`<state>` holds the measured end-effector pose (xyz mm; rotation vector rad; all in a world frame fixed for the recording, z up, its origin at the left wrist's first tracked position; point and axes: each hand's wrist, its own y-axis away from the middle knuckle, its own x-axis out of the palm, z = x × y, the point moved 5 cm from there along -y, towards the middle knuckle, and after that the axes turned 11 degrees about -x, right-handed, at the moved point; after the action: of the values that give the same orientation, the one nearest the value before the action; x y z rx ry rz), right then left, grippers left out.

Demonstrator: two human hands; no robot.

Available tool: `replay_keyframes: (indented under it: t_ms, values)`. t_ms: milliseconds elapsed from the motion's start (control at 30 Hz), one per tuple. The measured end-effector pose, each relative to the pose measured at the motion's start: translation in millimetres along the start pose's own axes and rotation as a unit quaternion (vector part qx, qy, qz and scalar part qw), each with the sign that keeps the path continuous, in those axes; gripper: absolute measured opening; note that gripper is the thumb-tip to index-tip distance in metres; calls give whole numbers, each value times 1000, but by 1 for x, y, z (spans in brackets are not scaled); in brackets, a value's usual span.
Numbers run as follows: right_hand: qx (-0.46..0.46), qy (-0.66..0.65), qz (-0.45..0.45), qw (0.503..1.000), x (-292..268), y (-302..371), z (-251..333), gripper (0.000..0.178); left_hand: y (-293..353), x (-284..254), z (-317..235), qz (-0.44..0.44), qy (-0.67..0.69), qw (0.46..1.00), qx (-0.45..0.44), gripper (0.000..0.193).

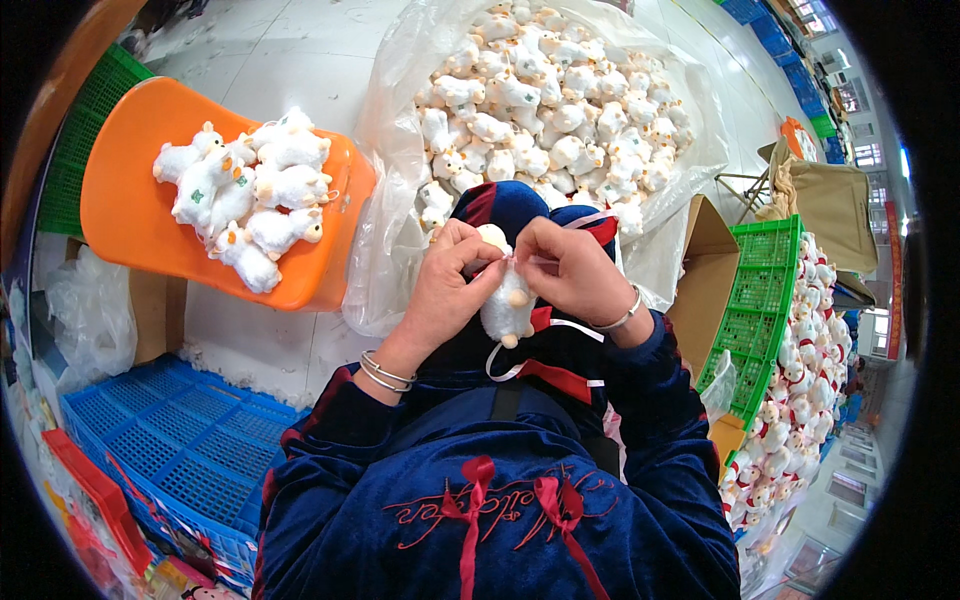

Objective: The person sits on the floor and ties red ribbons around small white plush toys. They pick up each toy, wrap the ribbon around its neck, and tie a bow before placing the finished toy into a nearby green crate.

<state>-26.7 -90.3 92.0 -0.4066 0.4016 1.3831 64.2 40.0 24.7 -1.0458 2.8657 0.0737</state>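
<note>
A small white plush animal with peach-coloured feet and snout lies over my lap, its head toward the far side. At its neck, my left hand is closed in a pinch, the fingers pressed to the toy. From the other side my right hand pinches at the same neck, thumb and forefinger together. A thin pinkish strip shows between the fingertips; what exactly the right one grips is too small to make out. Red felt pieces with white ribbon ends lie on my lap below the toy.
Beyond my knees, a big clear plastic bag holds many similar plush toys. Several more rest on an orange stool at left. Near left are blue crates. To the right stand a cardboard box, a green crate and red-scarfed toys.
</note>
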Motion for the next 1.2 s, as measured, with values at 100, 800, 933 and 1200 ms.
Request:
replay_keyframes:
  t_ms: [100,800,933,1200]
  values:
    - [74,-121,11,990,5,13,-5,16,0,-1,-5,-2,21,1000,-23,5]
    - [173,-164,16,971,-1,2,-23,14,0,-1,-3,12,6,1000,-1,8]
    - [74,-54,-13,996,-5,-3,-26,14,-1,-2,-3,9,20,1000,-16,8]
    - [84,-1,-72,994,-2,-8,-27,16,-2,-4,-5,36,39,995,-85,10]
